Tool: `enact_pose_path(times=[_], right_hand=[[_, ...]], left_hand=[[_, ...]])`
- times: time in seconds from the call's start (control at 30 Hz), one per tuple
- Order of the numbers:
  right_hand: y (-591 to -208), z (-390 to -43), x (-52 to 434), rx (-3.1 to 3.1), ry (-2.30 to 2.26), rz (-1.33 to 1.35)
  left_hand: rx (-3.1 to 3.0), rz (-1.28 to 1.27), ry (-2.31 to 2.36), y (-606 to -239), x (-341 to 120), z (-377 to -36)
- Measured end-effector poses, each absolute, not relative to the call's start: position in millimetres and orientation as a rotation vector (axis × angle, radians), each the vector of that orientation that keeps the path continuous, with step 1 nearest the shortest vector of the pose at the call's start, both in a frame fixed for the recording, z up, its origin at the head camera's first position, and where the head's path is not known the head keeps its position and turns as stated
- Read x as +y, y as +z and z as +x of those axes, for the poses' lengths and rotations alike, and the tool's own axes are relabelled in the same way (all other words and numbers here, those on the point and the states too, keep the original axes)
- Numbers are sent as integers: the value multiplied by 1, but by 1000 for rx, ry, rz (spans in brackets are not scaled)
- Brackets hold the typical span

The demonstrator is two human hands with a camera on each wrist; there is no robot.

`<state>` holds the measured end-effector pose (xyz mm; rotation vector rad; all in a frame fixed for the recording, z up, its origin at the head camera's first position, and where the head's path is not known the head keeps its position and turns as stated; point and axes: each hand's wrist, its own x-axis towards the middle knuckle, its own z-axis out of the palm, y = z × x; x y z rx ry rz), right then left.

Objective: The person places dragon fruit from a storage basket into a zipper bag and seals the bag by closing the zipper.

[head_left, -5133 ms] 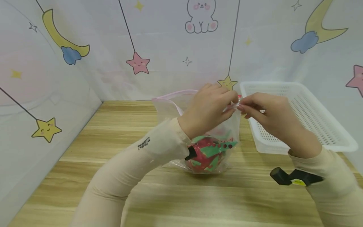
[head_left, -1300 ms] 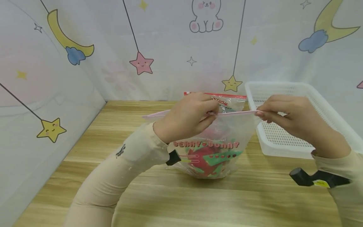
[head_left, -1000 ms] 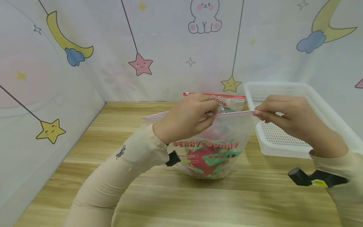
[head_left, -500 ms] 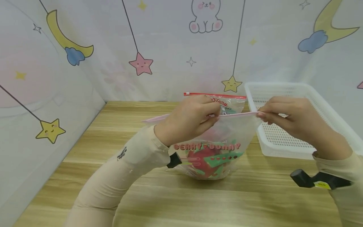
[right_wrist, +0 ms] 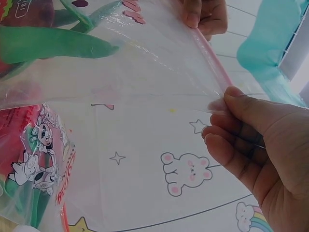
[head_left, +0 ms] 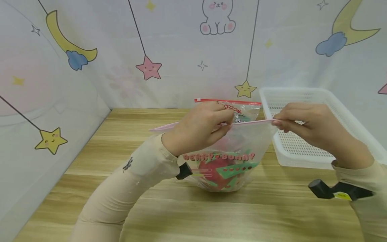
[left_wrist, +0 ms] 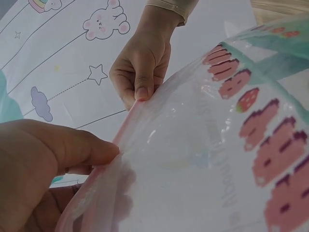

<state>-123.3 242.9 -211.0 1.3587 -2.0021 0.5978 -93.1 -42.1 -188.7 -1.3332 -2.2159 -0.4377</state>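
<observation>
A frosted zip bag (head_left: 251,143) printed "BERRY BUNNY" stands upright on the table, with a red-and-green object (head_left: 219,173) inside whose kind I cannot tell. My left hand (head_left: 201,126) pinches its pink zip strip (head_left: 252,122) near the middle, thumb on the near side. At the strip's right end, my right hand (head_left: 317,129) pinches the corner between thumb and fingers. Between both hands the strip runs taut and straight. Left of my left hand (left_wrist: 43,159), the two pink edges lie apart in the left wrist view. Part of the strip hides behind that hand.
Just behind stands a clear bag (head_left: 249,109) with a red zip, holding red and green contents (right_wrist: 19,130). A white perforated basket (head_left: 305,159) sits at the right. Patterned cloth (head_left: 169,40) hangs behind the wooden table (head_left: 121,144).
Five seconds ago both hands met at the bag's right corner. My left hand has since moved left along the strip, my right hand rightward, drawing it straight. Over the last second they barely move.
</observation>
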Motion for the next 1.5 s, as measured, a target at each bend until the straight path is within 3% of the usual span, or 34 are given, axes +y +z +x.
enact_pose_path(times=[1.5], right_hand=[[-221, -134, 251, -1994, 648, 1382]], left_hand=[[-2374, -1307, -432, -185, -54, -91]])
